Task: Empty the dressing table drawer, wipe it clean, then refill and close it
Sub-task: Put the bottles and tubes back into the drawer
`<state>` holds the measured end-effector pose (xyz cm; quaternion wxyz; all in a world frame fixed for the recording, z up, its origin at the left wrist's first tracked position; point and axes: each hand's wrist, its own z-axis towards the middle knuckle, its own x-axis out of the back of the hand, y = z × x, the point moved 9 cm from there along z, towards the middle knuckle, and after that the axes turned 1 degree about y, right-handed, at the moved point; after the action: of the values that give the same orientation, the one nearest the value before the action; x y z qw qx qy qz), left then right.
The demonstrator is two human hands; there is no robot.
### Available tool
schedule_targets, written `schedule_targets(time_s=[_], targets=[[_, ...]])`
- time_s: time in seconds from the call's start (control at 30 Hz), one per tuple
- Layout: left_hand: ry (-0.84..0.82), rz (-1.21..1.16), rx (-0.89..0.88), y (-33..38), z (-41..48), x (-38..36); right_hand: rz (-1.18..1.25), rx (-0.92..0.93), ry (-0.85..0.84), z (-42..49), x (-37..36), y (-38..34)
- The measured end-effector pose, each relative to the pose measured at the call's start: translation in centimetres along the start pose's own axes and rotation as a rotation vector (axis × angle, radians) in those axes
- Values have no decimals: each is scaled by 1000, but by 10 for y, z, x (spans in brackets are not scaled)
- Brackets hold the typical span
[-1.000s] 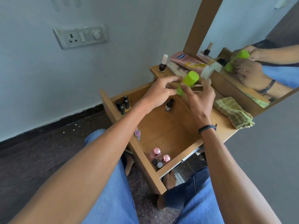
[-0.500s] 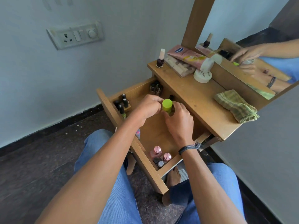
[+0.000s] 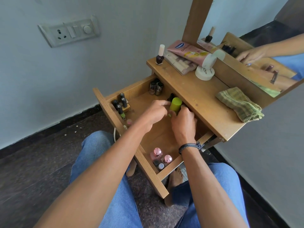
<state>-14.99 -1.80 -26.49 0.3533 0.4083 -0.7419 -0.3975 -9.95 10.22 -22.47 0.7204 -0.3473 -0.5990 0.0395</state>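
Observation:
The wooden drawer [image 3: 148, 165] stands pulled out under the dressing table top [image 3: 197, 96]. Both hands are inside it at the back. My left hand [image 3: 154, 112] and my right hand [image 3: 184, 122] hold a lime-green bottle [image 3: 175, 104] upright between their fingers, near the drawer's rear right. Dark nail-polish bottles [image 3: 120, 102] stand in the front-left corner, brownish bottles [image 3: 155, 87] at the back left, and pink-capped bottles [image 3: 160, 156] in the near right corner.
On the table top lie a folded green cloth [image 3: 240, 104], a pink tube [image 3: 187, 51], a white jar [image 3: 204, 73], a flat box [image 3: 178, 63] and a dark nail-polish bottle [image 3: 160, 55]. A mirror [image 3: 256, 38] rises behind. My knees in jeans sit below the drawer.
The green bottle came down from above the table top into the drawer, carried by both hands, and now stands further back in the drawer.

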Motion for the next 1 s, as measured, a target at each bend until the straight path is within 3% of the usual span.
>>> schedule_targets(time_s=[0.67, 1.0], targets=[[-42, 104, -35, -4, 6, -13, 21, -82, -21, 5, -7, 11], [21, 112, -82, 4, 3, -6, -167, 55, -12, -18, 10, -10]])
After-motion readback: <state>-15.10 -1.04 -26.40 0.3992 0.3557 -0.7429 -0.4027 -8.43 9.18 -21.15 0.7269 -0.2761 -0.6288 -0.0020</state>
